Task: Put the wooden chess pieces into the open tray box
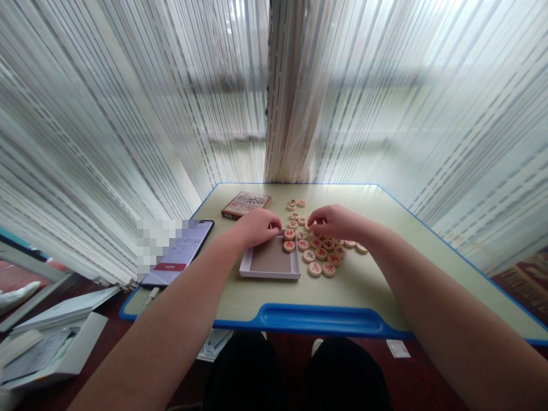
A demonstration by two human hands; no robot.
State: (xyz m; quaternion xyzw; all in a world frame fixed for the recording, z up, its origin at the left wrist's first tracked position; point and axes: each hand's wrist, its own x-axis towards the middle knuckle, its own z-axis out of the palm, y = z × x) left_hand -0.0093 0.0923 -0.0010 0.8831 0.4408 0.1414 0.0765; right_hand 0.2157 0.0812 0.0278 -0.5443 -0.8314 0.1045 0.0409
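Observation:
My left hand (260, 226) is over the far edge of a shallow open box tray (269, 276), fingers curled. Whatever it may hold is hidden. Two wooden xiangqi pieces with red characters, one (289, 234) behind the other (289, 246), sit at the tray's right side, just right of my left fingertips. Right of the tray spreads a loose group of round pieces (321, 253), marked in red or black. My right hand (329, 221) is at the group's far side, fingers bent down among the pieces. Its fingertips are close to one piece, but their grip is unclear.
A printed box lid (246, 204) lies at the back left. A phone (180, 254) rests at the left edge, with a white cable (149, 298) nearby. The table (411, 268) has a blue rim and a front trough (321, 319). Curtains (291, 114) hang behind it.

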